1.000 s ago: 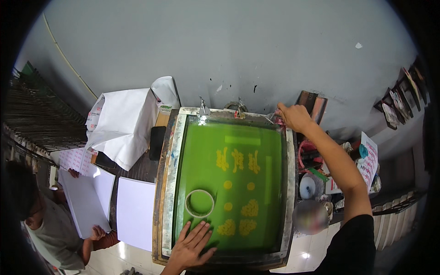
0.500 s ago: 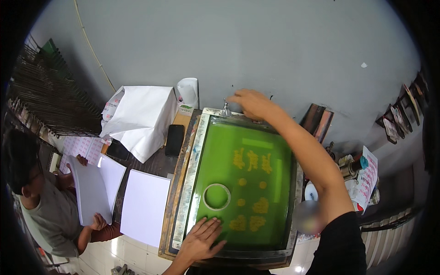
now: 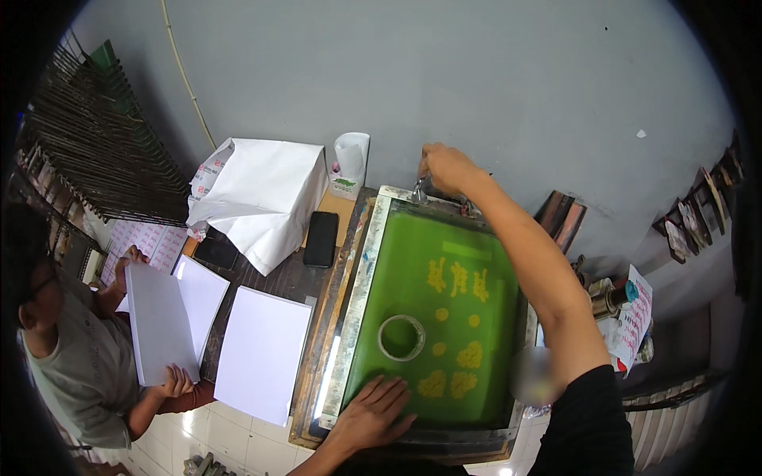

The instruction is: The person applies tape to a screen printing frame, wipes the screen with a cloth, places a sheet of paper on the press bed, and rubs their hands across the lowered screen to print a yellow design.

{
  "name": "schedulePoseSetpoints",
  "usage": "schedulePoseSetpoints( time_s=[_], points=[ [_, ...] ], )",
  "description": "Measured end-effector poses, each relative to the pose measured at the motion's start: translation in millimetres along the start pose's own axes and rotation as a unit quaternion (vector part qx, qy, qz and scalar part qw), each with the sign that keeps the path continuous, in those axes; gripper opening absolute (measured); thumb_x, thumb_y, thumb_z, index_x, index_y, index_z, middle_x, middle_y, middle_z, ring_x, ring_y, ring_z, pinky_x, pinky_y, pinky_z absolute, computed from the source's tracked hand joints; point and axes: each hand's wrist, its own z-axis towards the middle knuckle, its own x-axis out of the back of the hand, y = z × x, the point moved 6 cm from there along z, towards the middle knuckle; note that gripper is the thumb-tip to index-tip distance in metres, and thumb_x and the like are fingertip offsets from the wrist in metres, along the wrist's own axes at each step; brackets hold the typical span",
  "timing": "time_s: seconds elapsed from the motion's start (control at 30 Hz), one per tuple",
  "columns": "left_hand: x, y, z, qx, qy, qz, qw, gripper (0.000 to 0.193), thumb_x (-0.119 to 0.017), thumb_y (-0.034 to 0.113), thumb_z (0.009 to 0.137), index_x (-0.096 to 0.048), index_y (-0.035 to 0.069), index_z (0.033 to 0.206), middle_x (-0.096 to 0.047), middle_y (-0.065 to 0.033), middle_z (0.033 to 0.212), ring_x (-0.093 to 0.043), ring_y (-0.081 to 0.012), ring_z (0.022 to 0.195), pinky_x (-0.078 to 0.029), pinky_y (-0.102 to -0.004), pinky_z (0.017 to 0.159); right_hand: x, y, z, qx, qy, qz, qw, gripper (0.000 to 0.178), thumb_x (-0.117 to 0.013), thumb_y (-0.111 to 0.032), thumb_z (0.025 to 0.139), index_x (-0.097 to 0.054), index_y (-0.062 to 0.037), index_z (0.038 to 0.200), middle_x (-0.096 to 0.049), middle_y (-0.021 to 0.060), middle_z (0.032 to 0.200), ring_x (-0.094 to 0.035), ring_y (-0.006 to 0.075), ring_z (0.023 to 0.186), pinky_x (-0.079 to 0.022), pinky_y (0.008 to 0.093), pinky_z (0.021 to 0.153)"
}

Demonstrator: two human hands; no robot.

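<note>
A screen printing frame (image 3: 336, 361) with green mesh lies on a wooden board, with yellowish shapes showing in the mesh. My left hand (image 3: 376, 414) rests on the near left part of the mesh with its fingers stretched out. Just beyond those fingers, a roll of tape (image 3: 402, 359) lies flat on the green surface. At the far edge, my right hand (image 3: 448, 169) has its fingers closed on the top of a metal clamp (image 3: 419, 190) by the frame's far left corner. The back of that hand partly hides its fingertips.
A black phone (image 3: 321, 239), a white-wrapped bundle (image 3: 274, 190) and a stack of white paper (image 3: 262, 349) lie left of the frame. Another person (image 3: 83, 349) there holds a sheaf of paper (image 3: 163, 325). Cans (image 3: 609, 299) stand at right; a grey wall (image 3: 444, 87) rises behind.
The whole view has shifted, so things appear further right. My right hand has come down onto the clamp and its fingers have closed there. My left hand stays on the mesh.
</note>
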Motion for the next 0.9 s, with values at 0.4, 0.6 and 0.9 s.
schedulePoseSetpoints(
  time_s=[0.4,0.6,0.9],
  points=[
    [-5.4,-5.0,-6.2,-0.013,0.0,0.001,1.0,0.042,-0.076,0.032,0.09,-0.072,0.001,0.118,-0.071,-0.0172,0.126,-0.065,-0.0315,0.124,-0.047,-0.0485,0.112,-0.7,-21.5,9.5,-0.159,-0.09,0.013,0.983,0.032,-0.062,-0.032,0.098,-0.077,-0.0057,0.107,-0.075,0.0159,0.115,-0.07,0.0371,0.109,-0.057,0.0485,0.093],
    [-12.3,-0.3,1.1,-0.026,-0.026,-0.011,0.999,0.04,-0.076,0.031,0.091,-0.072,0.001,0.116,-0.071,-0.0163,0.125,-0.065,-0.0312,0.124,-0.047,-0.0484,0.112,-49.3,-3.6,2.6,-0.334,0.017,0.1,0.937,0.041,-0.054,-0.036,0.103,-0.078,-0.002,0.104,-0.075,0.021,0.114,-0.072,0.0393,0.107,-0.058,0.0496,0.091],
    [-7.1,-1.4,4.2,-0.003,-0.031,-0.01,0.999,0.039,-0.072,0.03,0.094,-0.071,-0.002,0.115,-0.071,-0.018,0.124,-0.065,-0.0319,0.123,-0.045,-0.0482,0.114,-29.4,19.0,-20.0,-0.031,-0.015,0.132,0.991,0.048,-0.052,-0.051,0.105,-0.063,-0.0172,0.137,-0.074,0.0169,0.115,-0.069,0.0384,0.109,-0.055,0.0504,0.088]
  ],
)
